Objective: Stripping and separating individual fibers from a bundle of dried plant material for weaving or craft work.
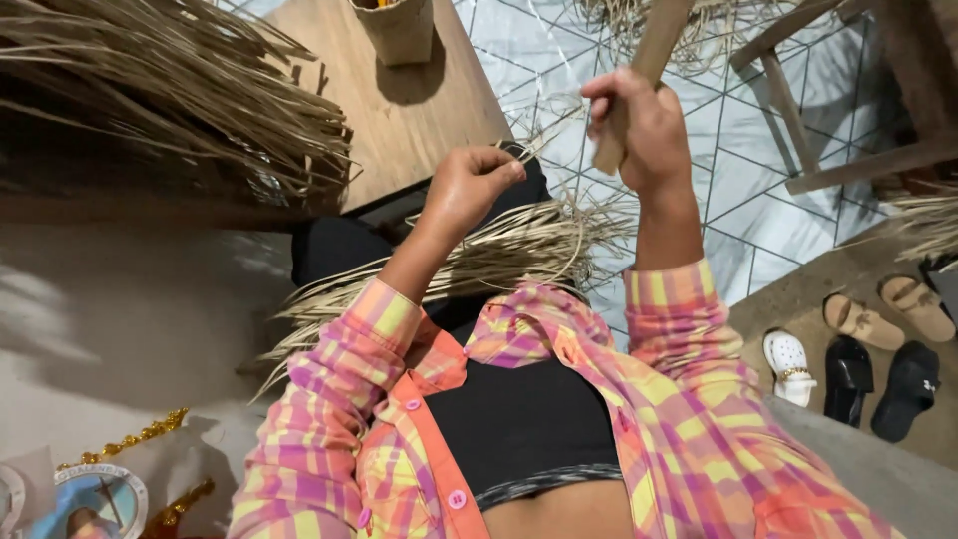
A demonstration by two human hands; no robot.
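My right hand is raised and shut on a flat tan strip of wood or stiff leaf that runs up out of the frame. My left hand is lower and to the left, fingers pinched on thin dried straw fibres that lead toward the strip. A bundle of pale dried straw lies across my lap beneath both hands. I wear a pink, orange and yellow plaid shirt over a black top.
A big sheaf of dried straw fills the upper left. A wooden table carries a woven basket. Wooden chair legs stand at upper right on tiled floor. Several sandals lie at right.
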